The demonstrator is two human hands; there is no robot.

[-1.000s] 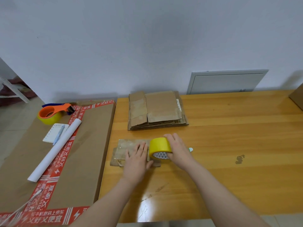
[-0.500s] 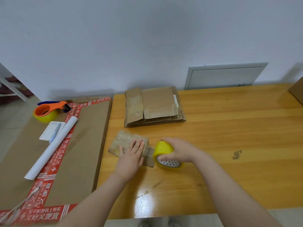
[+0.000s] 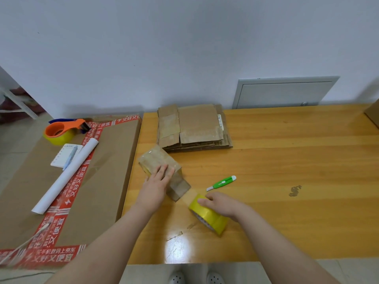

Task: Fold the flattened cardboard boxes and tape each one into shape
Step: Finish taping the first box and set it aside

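A small folded cardboard box (image 3: 158,160), shiny with clear tape, sits on the wooden table (image 3: 287,181) left of centre. My left hand (image 3: 158,183) presses flat on its top with straight fingers. My right hand (image 3: 219,203) grips a yellow tape roll (image 3: 209,217) lying on the table near the front. A strip of tape (image 3: 189,196) stretches from the roll to the box's near end. A stack of flattened cardboard boxes (image 3: 194,128) lies at the back of the table.
A green utility knife (image 3: 222,183) lies just right of the box. At left, a large flat carton (image 3: 102,181) carries an orange tape dispenser (image 3: 63,130), a notepad with pen (image 3: 65,154) and a white paper roll (image 3: 65,177). Another box corner (image 3: 373,115) shows at far right.
My right hand has pulled the tape roll toward me and to the right, drawing a strip out from the box. The box has turned under my left hand. The green knife is now uncovered.
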